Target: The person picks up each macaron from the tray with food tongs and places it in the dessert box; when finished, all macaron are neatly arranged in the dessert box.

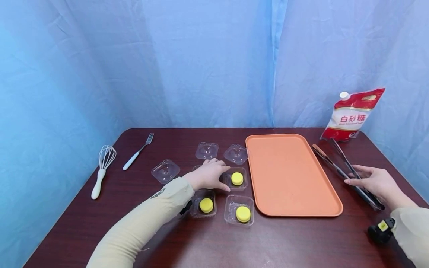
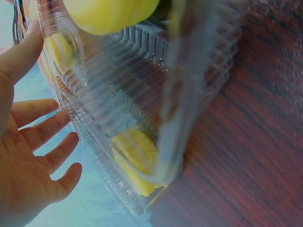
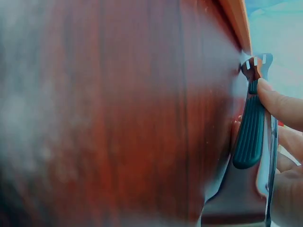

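Three small, round, yellow pieces (image 1: 243,214) in plain view at the middle of the dark reddish-brown wooden table (image 1: 288,242), each inside its own clear, square, open-topped plastic box (image 1: 229,219): far right, near right and near left of the cluster. Reaching in from the left with the left hand (image 1: 208,176), fingers spread and gently bent beside the left side of the far right box, curled round nothing; impossible to tell whether touching the plastic. At the right side of the table, gripping silver metal tongs with dark ribbed handles (image 3: 250,135) in the right hand (image 1: 373,182), thumb on the left arm, tips apart and pointing far. Between boxes and tongs, a flat, orange, rectangular tray (image 1: 291,175) with rounded corners. Beyond the boxes and to their left, three clear, square, domed plastic lids (image 1: 206,150), the rightmost reaching the left rim of the tray. In the far right corner, a leaning red-and-white bag (image 1: 348,118) with a white cap. Farther left, a white-handled metal fork (image 1: 132,160) and a white wire whisk (image 1: 98,184).
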Demonstrator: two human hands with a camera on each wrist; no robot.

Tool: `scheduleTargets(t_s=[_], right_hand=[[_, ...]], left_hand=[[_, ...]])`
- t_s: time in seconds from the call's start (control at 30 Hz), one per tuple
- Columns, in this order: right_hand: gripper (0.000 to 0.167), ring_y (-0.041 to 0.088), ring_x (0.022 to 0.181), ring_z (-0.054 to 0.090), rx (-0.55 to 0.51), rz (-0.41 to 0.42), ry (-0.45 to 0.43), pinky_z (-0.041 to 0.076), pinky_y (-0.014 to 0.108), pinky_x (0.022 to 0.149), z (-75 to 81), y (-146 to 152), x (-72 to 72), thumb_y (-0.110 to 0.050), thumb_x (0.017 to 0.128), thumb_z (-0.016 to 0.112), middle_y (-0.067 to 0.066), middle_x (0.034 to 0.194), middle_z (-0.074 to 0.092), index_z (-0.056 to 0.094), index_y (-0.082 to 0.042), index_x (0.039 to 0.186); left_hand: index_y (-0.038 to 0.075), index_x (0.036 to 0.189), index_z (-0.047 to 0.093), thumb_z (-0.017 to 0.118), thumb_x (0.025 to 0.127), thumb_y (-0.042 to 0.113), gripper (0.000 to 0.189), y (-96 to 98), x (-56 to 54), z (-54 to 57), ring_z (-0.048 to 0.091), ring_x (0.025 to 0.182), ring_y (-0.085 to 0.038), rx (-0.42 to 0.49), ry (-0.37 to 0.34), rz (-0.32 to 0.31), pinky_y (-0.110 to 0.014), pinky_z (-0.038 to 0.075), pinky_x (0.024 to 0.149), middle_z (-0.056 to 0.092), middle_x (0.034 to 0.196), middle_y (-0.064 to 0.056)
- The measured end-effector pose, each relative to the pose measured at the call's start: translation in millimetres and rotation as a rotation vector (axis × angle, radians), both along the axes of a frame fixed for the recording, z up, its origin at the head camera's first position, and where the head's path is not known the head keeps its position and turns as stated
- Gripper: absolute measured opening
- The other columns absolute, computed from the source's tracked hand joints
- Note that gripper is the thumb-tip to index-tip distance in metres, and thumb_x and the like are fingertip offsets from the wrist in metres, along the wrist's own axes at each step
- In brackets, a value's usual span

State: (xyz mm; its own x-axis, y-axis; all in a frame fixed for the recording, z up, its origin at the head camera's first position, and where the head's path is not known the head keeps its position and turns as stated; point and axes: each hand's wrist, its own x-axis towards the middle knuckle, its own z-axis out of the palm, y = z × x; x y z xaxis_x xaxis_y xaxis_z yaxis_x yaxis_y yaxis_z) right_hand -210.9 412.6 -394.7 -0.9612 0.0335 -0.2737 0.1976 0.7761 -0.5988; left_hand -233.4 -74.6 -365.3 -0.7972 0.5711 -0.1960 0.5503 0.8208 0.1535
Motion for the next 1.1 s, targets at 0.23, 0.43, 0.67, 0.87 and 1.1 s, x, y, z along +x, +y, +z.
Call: scheduleTargets(t_s=[0.23, 0.43, 0.67, 0.87, 1.1], right_hand=[[0.102, 0.054, 0.11, 0.035, 0.083, 0.02, 0.02, 0.048, 0.053, 0.075, 0.5, 2.5, -0.7, -0.058, 0.079, 0.066, 0.046, 0.132, 0.031, 0.024, 0.01, 0.142], [0.105, 0.053, 0.109, 0.041, 0.08, -0.074, 0.032, 0.049, 0.049, 0.073, -4.2, 2.5, -2.1, -0.059, 0.076, 0.069, 0.042, 0.13, 0.036, 0.028, 0.013, 0.14], [0.1, 0.052, 0.107, 0.046, 0.072, -0.101, 0.074, 0.051, 0.047, 0.072, -9.2, 3.8, -3.0, -0.058, 0.079, 0.066, 0.043, 0.129, 0.039, 0.032, 0.015, 0.137], [0.092, 0.054, 0.112, 0.035, 0.051, -0.142, 0.083, 0.047, 0.053, 0.074, -1.8, -3.0, 0.0, -0.061, 0.087, 0.052, 0.045, 0.132, 0.032, 0.028, 0.009, 0.142], [0.085, 0.056, 0.122, 0.022, -0.036, -0.081, 0.09, 0.042, 0.062, 0.08, 14.8, -20.4, 7.8, -0.059, 0.092, 0.045, 0.041, 0.142, 0.022, 0.02, -0.001, 0.148]], left_hand=[[0.011, 0.139, 0.049, 0.071, 0.078, 0.05, 0.076, 0.4, 1.4, 1.4, 0.044, 0.125, -0.024, -0.015, 0.007, -0.005, -0.048, 0.032, 0.108, 0.053, 0.135, -0.007], [0.011, 0.139, 0.048, 0.07, 0.081, 0.048, 0.072, 0.2, 3.6, 2.2, 0.044, 0.127, -0.024, -0.005, 0.007, -0.02, -0.046, 0.032, 0.109, 0.053, 0.136, -0.007], [0.011, 0.14, 0.046, 0.069, 0.083, 0.048, 0.072, -2.5, 2.9, 2.8, 0.044, 0.128, -0.024, 0.011, 0.018, -0.044, -0.044, 0.03, 0.111, 0.052, 0.137, -0.008], [0.011, 0.139, 0.048, 0.068, 0.083, 0.048, 0.07, -7.5, 4.0, 13.5, 0.044, 0.128, -0.024, 0.046, 0.037, -0.041, -0.045, 0.029, 0.112, 0.052, 0.136, -0.008], [0.008, 0.133, 0.055, 0.067, 0.086, 0.043, 0.06, -21.5, 10.5, 25.0, 0.051, 0.121, -0.024, 0.091, 0.142, -0.079, -0.044, 0.036, 0.106, 0.056, 0.129, -0.011]])
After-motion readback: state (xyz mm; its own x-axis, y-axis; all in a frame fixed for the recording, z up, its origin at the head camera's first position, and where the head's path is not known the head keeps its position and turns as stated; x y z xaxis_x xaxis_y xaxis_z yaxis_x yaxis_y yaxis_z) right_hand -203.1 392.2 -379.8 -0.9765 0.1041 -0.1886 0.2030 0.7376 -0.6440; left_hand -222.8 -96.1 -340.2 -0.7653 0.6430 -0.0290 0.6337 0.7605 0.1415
